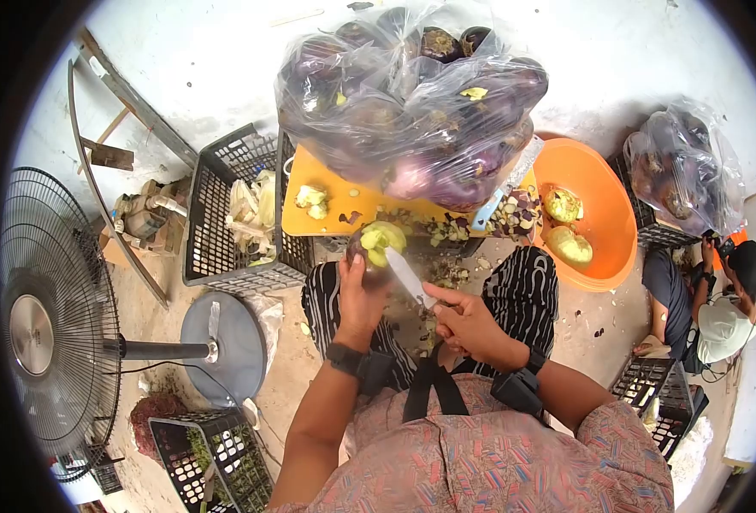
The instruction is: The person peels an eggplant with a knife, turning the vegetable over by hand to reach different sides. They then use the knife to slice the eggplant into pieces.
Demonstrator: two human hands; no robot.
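Observation:
My left hand (361, 295) holds a dark purple eggplant (368, 267) from below and the left, its top cut away to pale green flesh. In my right hand (472, 325) is a knife (410, 278) with a whitish blade, its tip touching or very near the cut flesh. Just beyond lies an orange board (305, 209) with peel scraps and a pale peeled piece (312, 201). A clear plastic bag (412, 111) full of eggplants rests on it. A second, wide blade with a light blue handle (484, 214) lies at the board's right side.
An orange basin (613, 214) with peeled pieces stands right of the board. Black crates (215, 188) and a large fan (32, 333) are at left. Another bag of eggplants (684, 171) sits at right, near a crouching person (724, 321). Peel scraps litter the floor.

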